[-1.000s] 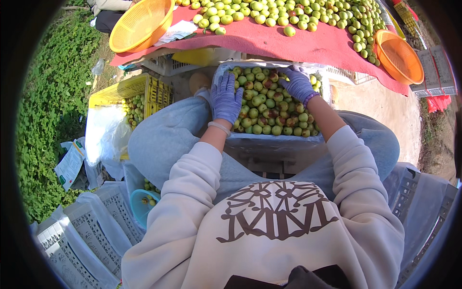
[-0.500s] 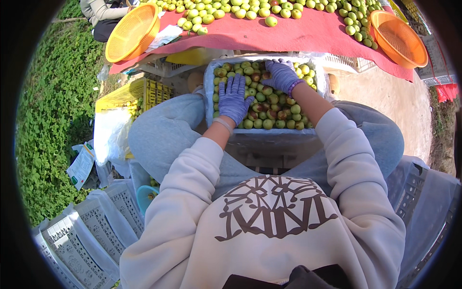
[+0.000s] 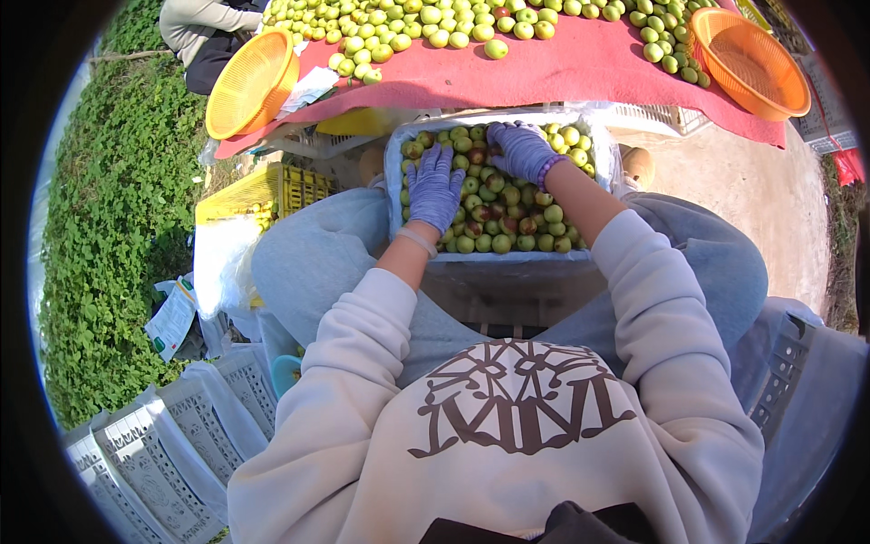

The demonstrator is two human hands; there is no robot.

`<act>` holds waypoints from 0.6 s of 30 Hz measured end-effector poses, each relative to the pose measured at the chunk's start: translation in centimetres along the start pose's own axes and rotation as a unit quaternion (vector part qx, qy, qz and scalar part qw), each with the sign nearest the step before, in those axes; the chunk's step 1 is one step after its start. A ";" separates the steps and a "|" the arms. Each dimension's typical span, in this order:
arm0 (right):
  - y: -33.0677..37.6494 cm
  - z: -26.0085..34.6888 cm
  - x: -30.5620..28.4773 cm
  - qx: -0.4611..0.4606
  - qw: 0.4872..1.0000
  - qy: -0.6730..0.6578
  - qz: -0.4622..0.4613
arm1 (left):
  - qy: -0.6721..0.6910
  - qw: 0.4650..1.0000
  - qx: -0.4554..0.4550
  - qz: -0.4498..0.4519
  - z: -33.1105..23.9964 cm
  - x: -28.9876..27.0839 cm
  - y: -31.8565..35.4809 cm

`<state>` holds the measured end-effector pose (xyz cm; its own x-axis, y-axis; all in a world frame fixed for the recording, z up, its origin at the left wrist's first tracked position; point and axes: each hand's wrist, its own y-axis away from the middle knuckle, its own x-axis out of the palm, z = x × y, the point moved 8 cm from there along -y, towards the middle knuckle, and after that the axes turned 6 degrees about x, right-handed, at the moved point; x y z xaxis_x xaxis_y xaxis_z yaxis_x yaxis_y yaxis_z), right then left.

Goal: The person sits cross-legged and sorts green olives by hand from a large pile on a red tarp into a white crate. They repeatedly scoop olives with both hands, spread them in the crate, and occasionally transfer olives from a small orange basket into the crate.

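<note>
Between my knees stands a crate lined with pale plastic [image 3: 396, 195], filled with round green fruits [image 3: 512, 210] that look like jujubes, some with reddish-brown patches. My left hand [image 3: 437, 192], in a purple striped glove, lies on the fruits at the crate's left side, fingers stretched out. At the far middle of the crate, my right hand [image 3: 526, 151], gloved the same way, rests on the fruits with its fingers slightly bent and pointing left. Neither hand visibly grips a fruit; the undersides of the fingers are hidden.
Ahead, a red-covered table [image 3: 507, 77] bears many loose fruits, with an orange basket [image 3: 254, 83] at its left and another orange basket [image 3: 750, 68] at its right. A yellow crate [image 3: 304, 186] is left of my knee. White crates [image 3: 159, 444] stand lower left. Another person [image 3: 213, 27] sits far left.
My right hand has shifted slightly left and down over the fruits, its fingers more bent. My left hand stays flat on the left side, fingers closer together. The whole view has shifted slightly.
</note>
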<state>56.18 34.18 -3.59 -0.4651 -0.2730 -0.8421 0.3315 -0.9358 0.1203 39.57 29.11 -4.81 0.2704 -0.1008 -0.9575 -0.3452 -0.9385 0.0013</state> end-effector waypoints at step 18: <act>-2.1 -1.4 -0.4 0.124 0.991 -0.010 -0.040 | -0.022 0.964 0.184 0.189 -1.1 0.9 -9.5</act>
<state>56.77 36.53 -4.24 -0.4994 -0.1972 -0.8436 0.0812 -0.9801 0.1810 44.11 37.53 -5.40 0.0268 -0.3916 -0.9198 -0.7091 -0.6559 0.2586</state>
